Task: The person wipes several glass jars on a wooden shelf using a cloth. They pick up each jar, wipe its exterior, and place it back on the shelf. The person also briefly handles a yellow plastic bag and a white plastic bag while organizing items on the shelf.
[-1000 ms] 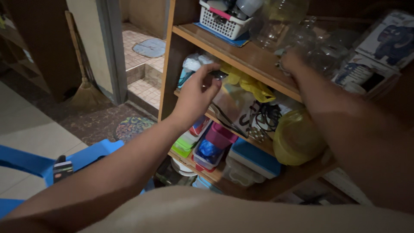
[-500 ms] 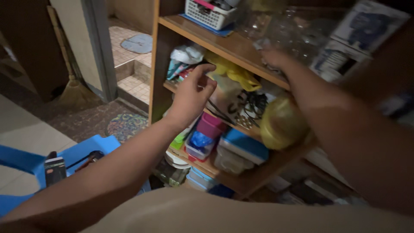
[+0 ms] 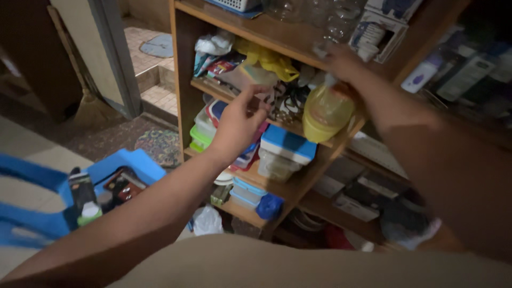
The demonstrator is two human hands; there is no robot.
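My left hand (image 3: 239, 124) reaches into the middle shelf of a wooden shelf unit (image 3: 298, 184). Its fingers curl at a clear plastic packet (image 3: 250, 77) among crumpled bags, and a grip cannot be made out. My right hand (image 3: 344, 63) is blurred at the front edge of the upper shelf, just above a yellow plastic bag (image 3: 325, 112) that bulges off the middle shelf. Whether it holds the bag's top is unclear. Clear bottles (image 3: 330, 16) stand behind that hand.
Stacked plastic boxes, one with a blue lid (image 3: 288, 145), fill the lower shelf. A blue plastic chair (image 3: 125, 162) with small items on its seat stands to the left. A broom (image 3: 88, 104) leans by a doorway with a patterned mat (image 3: 157, 145).
My view has shifted so the shelf sits more central. My left hand dropped slightly along the middle shelf; my right hand moved from the upper shelf toward the yellow bag.
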